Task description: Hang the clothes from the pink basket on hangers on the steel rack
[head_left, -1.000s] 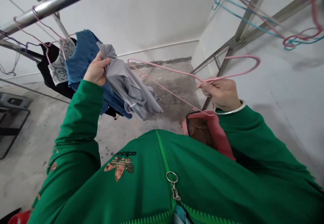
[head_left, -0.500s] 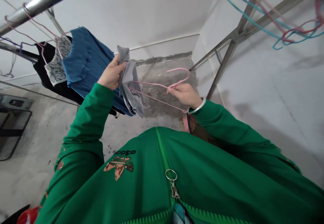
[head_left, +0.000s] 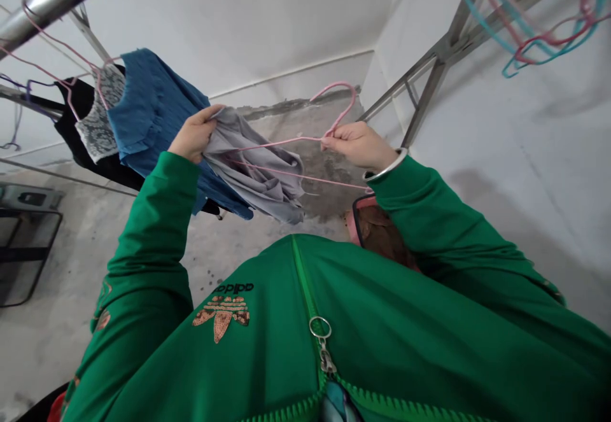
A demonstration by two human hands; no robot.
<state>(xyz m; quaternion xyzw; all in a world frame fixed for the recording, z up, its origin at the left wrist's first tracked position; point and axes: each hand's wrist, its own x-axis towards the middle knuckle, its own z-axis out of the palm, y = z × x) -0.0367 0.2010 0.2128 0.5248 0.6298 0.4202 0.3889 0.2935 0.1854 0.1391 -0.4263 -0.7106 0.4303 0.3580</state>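
Left hand [head_left: 193, 134] pinches a limp, light grey garment [head_left: 252, 177] by its edge, mid-air between the hands; right hand [head_left: 358, 145] grips a thin, stiff pink wire hanger [head_left: 341, 83], best held near the hook.

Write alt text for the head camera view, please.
Seen from the wearer's head, a left hand grips a grey garment while a right hand holds a pink wire hanger against it. A blue garment hangs from a steel rack behind, above a concrete floor.
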